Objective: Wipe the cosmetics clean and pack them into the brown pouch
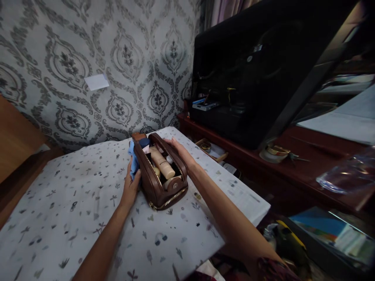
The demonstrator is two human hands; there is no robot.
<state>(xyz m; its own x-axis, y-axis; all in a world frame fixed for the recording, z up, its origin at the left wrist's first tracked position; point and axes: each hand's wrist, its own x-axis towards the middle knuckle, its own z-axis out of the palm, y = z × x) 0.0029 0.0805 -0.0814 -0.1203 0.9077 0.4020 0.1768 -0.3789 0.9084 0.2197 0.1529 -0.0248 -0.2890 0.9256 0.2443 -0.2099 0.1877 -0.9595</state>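
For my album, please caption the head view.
Open brown bag between the left hand, holding a blue cloth, and the right hand.

Grey patterned wallpaper, white card against it, large black screen, reddish-brown cabinet, clear plastic

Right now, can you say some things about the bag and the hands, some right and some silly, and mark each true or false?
1. The bag is on the table. True.
2. The bag is zipped shut. False: its top is open.
3. A blue cloth is by the left hand. True.
4. The cloth is inside the bag. False: it is at the bag's outer side.
5. The right hand is beside the bag. True.
6. Both hands are on one side of the bag. False: they are on opposite sides.
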